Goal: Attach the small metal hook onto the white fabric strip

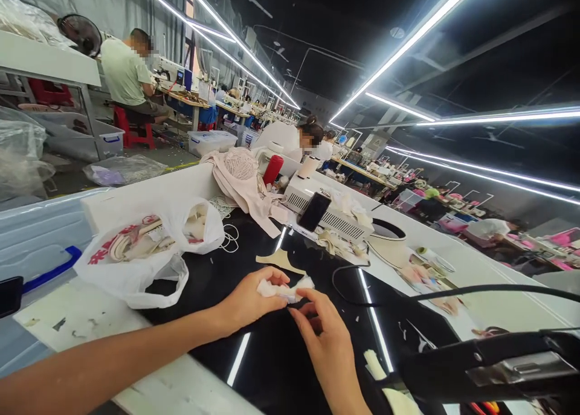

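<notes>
both hands, left hand [248, 299] and right hand [322, 341], pinch a small white crumpled fabric scrap [284, 290] in their fingers above the glossy black tabletop [272, 366], near its front edge.

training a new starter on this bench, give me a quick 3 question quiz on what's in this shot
1. True or false: both hands hold the same small white fabric piece.
2. What lies on top of the white machine box behind the black work surface? A) a smartphone B) scissors C) a tape measure
3. Fill in: the white plastic bag of fabric pieces lies to the ____ of the left hand.

Key
1. True: the left hand and the right hand both pinch it above the black surface.
2. A: the smartphone rests tilted on the box.
3. left
</notes>
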`<action>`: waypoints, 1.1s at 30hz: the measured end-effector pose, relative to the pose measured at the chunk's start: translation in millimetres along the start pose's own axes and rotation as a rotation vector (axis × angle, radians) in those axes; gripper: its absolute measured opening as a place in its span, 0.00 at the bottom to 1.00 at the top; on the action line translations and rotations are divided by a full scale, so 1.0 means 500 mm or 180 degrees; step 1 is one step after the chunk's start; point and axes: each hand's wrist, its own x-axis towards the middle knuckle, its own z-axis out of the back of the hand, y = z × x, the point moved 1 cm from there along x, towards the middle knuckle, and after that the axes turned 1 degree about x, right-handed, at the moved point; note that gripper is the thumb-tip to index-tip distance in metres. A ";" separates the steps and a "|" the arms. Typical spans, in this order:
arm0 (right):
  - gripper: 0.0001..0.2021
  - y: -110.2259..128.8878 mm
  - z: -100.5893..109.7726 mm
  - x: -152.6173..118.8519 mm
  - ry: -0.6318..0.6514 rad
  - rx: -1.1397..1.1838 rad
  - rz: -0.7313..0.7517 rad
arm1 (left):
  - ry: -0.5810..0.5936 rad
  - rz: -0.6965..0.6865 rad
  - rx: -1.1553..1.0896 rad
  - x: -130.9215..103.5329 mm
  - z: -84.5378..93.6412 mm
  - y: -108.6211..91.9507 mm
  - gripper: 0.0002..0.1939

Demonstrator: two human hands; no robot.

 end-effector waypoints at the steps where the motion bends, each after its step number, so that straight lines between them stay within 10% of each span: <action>1: 0.10 -0.005 -0.003 -0.001 0.0000 -0.0013 0.0009 | 0.0047 -0.0023 0.0041 -0.001 -0.001 0.001 0.17; 14: 0.07 -0.024 -0.009 -0.013 -0.0096 -0.0088 0.0638 | 0.0417 0.0497 -0.0757 -0.018 -0.008 -0.005 0.23; 33: 0.12 -0.044 -0.016 -0.038 -0.0516 -0.0896 0.1609 | -0.0039 0.1137 -0.1370 -0.019 0.000 0.002 0.20</action>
